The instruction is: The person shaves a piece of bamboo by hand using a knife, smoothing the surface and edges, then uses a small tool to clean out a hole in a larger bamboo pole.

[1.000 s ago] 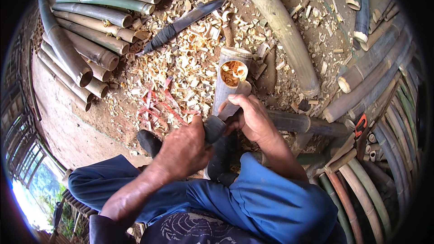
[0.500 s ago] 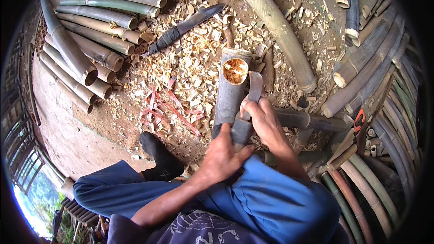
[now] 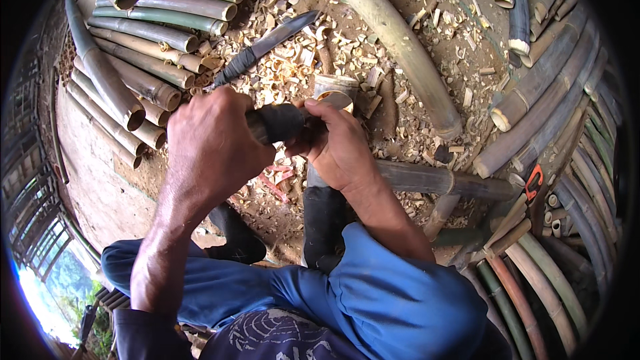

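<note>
My left hand (image 3: 217,147) is closed round one end of a thick tool handle (image 3: 279,123) wrapped in black, held crosswise over the work. My right hand (image 3: 337,143) has its fingers curled at the handle's other end, thumb on top. The tool looks like a knife with a short curved blade, but my hands mostly hide the blade now. Just beyond my right hand shows the cut end of a grey bamboo tube (image 3: 337,85), its round opening partly covered. My black-socked right foot (image 3: 323,220) is against the tube's near end.
A large knife (image 3: 267,47) with a black-wrapped handle lies on wood shavings (image 3: 300,70). Bamboo poles (image 3: 160,20) are stacked at left and more poles (image 3: 533,120) at right. A thick pale pole (image 3: 400,47) lies beyond. An orange-handled tool (image 3: 534,182) is at right.
Both hands have lifted the tool up from beside the tube and to the left. My left hand has moved far up and left, and the handle now lies crosswise.
</note>
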Available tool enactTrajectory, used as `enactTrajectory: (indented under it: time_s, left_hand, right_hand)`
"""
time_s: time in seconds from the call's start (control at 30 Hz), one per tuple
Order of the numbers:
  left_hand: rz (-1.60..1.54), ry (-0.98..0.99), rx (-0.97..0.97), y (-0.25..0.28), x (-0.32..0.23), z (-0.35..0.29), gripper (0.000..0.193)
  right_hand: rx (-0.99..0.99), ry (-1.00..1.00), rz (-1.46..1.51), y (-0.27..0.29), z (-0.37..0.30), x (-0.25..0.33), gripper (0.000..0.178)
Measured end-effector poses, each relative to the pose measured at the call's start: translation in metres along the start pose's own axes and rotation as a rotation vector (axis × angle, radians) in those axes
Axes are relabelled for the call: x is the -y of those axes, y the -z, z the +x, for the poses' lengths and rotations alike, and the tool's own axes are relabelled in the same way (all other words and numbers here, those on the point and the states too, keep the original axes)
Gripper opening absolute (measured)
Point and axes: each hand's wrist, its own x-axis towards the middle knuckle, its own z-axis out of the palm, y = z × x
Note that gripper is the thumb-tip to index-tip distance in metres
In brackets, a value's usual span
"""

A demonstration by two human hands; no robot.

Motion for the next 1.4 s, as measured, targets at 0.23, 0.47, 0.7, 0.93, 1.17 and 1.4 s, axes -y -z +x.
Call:
enactTrajectory:
  time_s: [0.23,0.47,0.7,0.93,1.17,1.4]
  left_hand:
    - [0.315,-0.435,-0.123,0.007,-0.053,0.016,0.006]
    - [0.655,-0.564,-0.02,-0.007,-0.078,-0.007,0.009]
    - [0.158,-0.648,0.589,-0.035,-0.026,-0.034,0.011]
    - [-0.006,-1.179,0.041,-0.101,-0.106,0.004,0.07]
    - [-0.4,-0.981,0.229,-0.125,-0.12,0.061,0.085]
    - [-0.787,-0.855,-0.086,-0.118,-0.102,0.069,0.08]
  right_hand:
    - [0.177,0.121,0.416,0.036,0.001,-0.008,0.026]
    - [0.046,-0.06,0.433,0.007,-0.022,-0.006,0.037]
    - [0.063,0.009,-0.101,0.048,-0.064,-0.029,0.038]
    - [-0.224,0.188,-1.037,0.122,-0.075,0.03,0.034]
    - [-0.523,0.221,-1.852,0.106,-0.057,0.102,0.044]
    - [-0.262,0.367,-2.309,0.054,-0.029,0.138,0.05]
